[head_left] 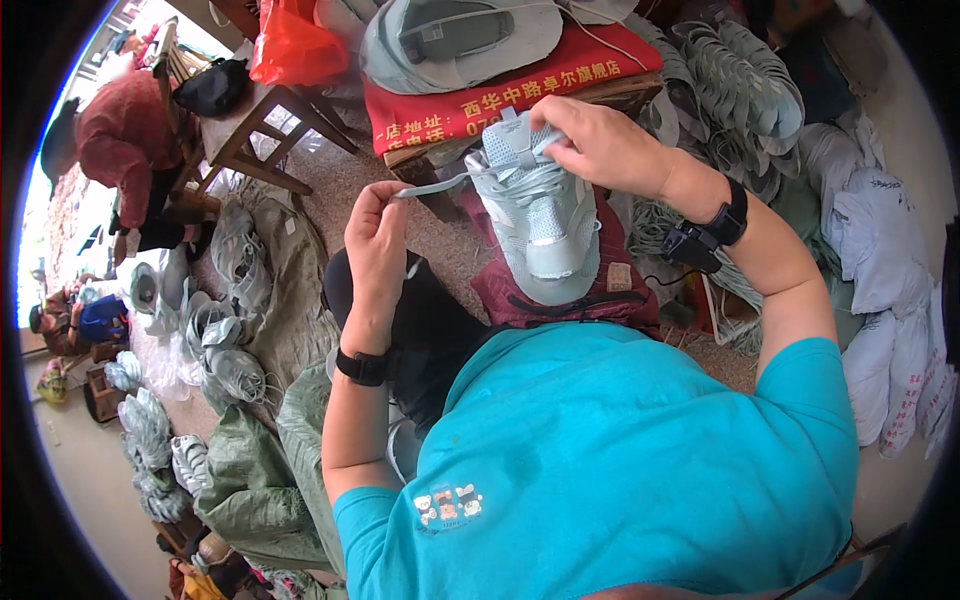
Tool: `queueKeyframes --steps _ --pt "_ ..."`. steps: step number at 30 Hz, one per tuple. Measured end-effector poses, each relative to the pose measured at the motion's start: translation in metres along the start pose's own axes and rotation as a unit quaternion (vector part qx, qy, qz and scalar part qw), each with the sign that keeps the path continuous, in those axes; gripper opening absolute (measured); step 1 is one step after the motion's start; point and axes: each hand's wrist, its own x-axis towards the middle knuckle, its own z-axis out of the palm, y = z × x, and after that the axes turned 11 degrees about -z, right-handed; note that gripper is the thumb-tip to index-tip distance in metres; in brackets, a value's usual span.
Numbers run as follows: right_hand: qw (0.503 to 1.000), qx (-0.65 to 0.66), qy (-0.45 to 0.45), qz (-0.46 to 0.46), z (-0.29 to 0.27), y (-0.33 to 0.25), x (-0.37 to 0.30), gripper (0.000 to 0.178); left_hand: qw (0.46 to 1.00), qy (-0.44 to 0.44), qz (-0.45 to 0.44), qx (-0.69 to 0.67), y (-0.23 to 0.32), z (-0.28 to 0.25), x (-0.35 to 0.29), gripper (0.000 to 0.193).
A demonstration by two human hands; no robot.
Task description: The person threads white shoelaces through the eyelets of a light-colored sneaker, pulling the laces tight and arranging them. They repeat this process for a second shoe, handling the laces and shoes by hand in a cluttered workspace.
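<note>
A pale grey-blue sneaker (545, 225) rests toe toward me above my lap, over a dark red cloth. Its shoelace (440, 186) is threaded through part of the upper, and one loose length runs out to the left. My left hand (376, 245) pinches the end of that length between thumb and fingertips, holding it nearly taut. At the top of the shoe, my right hand (612, 145) is closed on the upper edge beside the tongue (508, 140). Whether its fingertips also grip lace there is hard to make out.
Ahead stands a low table with a red printed cloth (430, 110) bearing a shoe upper (460, 45). Stacked shoe uppers (740, 85) and white sacks (880, 240) are on the right. To the left are a wooden stool (250, 130), more uppers (238, 250) and a person (125, 140).
</note>
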Motion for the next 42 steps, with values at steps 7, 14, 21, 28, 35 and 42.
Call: queueKeyframes --steps 7,14,21,28,35,42 --pt "0.955 0.202 0.003 0.217 -0.027 0.002 -0.016 0.020 0.974 0.064 0.110 0.187 0.017 -0.030 -0.028 0.024" --pt "0.964 0.133 -0.059 0.221 -0.037 0.039 -0.050 0.018 0.767 0.142 0.316 0.540 0.025 -0.036 -0.010 0.018" --pt "0.937 -0.070 -0.013 0.343 -0.038 0.049 -0.058 0.021 0.987 0.100 -0.030 0.119 0.010 -0.019 0.020 0.018" --pt "0.650 0.519 0.427 0.355 -0.048 0.085 -0.075 0.017 0.864 -0.033 -0.113 -0.490 0.012 -0.061 0.035 0.027" --pt "0.681 0.312 0.506 0.429 -0.087 0.127 -0.164 0.026 0.933 0.172 -0.028 -0.316 -0.012 -0.173 0.019 0.029" --pt "0.834 0.321 0.202 0.401 -0.036 0.053 -0.099 0.049 0.989 0.136 -0.010 -0.052 0.003 -0.041 0.015 0.026"
